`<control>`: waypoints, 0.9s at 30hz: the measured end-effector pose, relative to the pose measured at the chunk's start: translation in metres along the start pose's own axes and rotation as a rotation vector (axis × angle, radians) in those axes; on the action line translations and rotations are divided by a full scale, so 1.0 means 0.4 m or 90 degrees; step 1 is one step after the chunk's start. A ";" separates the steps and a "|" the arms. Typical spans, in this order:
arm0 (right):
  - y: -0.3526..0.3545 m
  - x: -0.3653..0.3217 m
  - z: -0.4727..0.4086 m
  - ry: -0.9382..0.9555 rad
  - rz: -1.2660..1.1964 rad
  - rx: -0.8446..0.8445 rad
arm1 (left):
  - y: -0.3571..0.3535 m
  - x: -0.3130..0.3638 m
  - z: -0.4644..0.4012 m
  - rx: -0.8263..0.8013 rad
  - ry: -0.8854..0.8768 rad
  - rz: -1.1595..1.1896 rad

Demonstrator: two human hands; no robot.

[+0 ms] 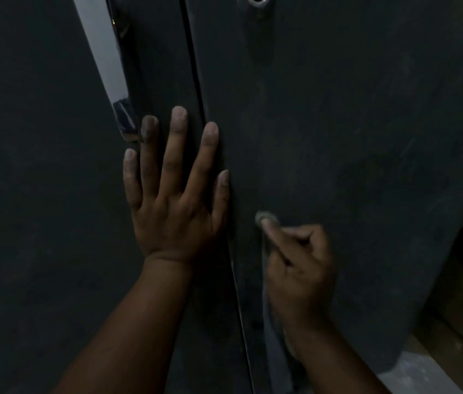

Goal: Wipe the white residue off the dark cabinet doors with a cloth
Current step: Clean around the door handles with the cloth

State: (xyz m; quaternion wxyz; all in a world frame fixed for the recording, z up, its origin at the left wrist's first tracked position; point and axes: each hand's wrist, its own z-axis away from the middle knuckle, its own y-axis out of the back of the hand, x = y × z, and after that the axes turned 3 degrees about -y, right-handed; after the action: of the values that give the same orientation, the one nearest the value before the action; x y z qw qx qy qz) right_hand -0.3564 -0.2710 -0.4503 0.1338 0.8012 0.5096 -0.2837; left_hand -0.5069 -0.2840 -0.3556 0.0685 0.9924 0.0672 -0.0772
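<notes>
Doors dark, faintly smudged | left hand flat | right hand pinching cloth

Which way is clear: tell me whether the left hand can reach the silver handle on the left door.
Probably yes. The left hand lies flat on the left door, its fingertips right beside the silver handle's lower end, with nothing between them. The right hand is busy at the lock.

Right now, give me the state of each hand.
Left hand: open, fingers straight, flat against the cabinet doors.
Right hand: fingers curled, pinching something small at the lock.
</notes>
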 end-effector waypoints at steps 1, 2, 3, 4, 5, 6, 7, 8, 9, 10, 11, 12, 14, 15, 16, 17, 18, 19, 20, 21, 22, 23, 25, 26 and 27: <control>-0.007 -0.003 -0.029 -0.001 -0.005 0.042 | 0.000 0.000 0.000 0.000 0.000 0.000; -0.019 -0.006 -0.055 -0.008 -0.014 0.081 | 0.000 0.001 -0.001 0.002 0.001 0.001; -0.031 -0.012 -0.074 -0.018 -0.017 0.111 | -0.001 0.001 -0.001 0.002 0.002 0.001; -0.043 -0.018 -0.082 -0.030 -0.020 0.126 | -0.001 0.002 0.000 0.003 0.004 0.000; -0.052 -0.024 -0.079 -0.035 -0.023 0.127 | -0.001 0.002 0.000 0.004 0.006 -0.002; -0.056 -0.025 -0.067 -0.031 -0.028 0.117 | -0.001 0.003 0.000 0.006 0.007 -0.004; -0.055 -0.024 -0.048 -0.017 -0.031 0.096 | -0.001 0.003 0.000 0.009 0.007 -0.007; -0.050 -0.020 -0.025 0.002 -0.034 0.068 | -0.001 0.004 -0.001 0.010 0.007 -0.010; -0.041 -0.011 -0.002 0.022 -0.033 0.039 | -0.002 0.004 -0.001 0.010 0.007 -0.011; -0.029 0.001 0.016 0.036 -0.028 0.017 | -0.002 0.004 -0.001 0.009 0.007 -0.010; -0.016 0.014 0.027 0.039 -0.023 0.003 | -0.003 0.003 0.000 0.008 0.006 -0.009; -0.007 0.024 0.030 0.031 -0.020 -0.002 | -0.004 0.002 0.001 0.010 0.005 -0.008; 0.003 0.037 0.015 0.005 -0.009 0.010 | -0.007 0.001 0.003 0.013 0.005 -0.005; 0.004 0.037 -0.003 -0.009 -0.007 0.030 | -0.008 0.001 0.003 0.013 0.006 -0.004; 0.002 0.036 -0.027 -0.019 -0.012 0.057 | -0.008 0.001 0.002 0.014 0.007 -0.003; -0.002 0.032 -0.052 -0.028 -0.021 0.087 | -0.008 0.002 0.003 0.014 0.008 -0.003; -0.009 0.029 -0.076 -0.030 -0.029 0.112 | -0.008 0.002 0.003 0.013 0.010 -0.002; -0.017 0.024 -0.094 -0.028 -0.030 0.129 | -0.008 0.003 0.003 0.011 0.011 0.001; -0.024 0.019 -0.102 -0.018 -0.026 0.135 | -0.007 0.003 0.004 0.010 0.012 0.003; -0.030 0.014 -0.100 -0.001 -0.021 0.124 | -0.006 0.003 0.004 0.010 0.012 0.005; -0.033 0.011 -0.089 0.023 -0.020 0.093 | -0.005 0.003 0.003 0.010 0.012 0.004; -0.031 0.014 -0.071 0.048 -0.025 0.047 | -0.005 0.003 0.003 0.010 0.011 0.001; -0.015 0.033 -0.039 0.080 -0.048 -0.043 | -0.002 0.004 0.002 0.010 0.010 -0.002; -0.002 0.046 -0.034 0.078 -0.057 -0.069 | -0.001 0.005 0.003 0.009 0.009 -0.002; 0.012 0.057 -0.039 0.065 -0.060 -0.074 | -0.001 0.005 0.003 0.008 0.009 -0.001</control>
State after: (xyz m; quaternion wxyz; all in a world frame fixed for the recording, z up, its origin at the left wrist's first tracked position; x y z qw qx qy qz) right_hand -0.3400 -0.2486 -0.4516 0.1403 0.7804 0.5688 -0.2186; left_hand -0.5050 -0.2835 -0.3572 0.0618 0.9933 0.0680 -0.0706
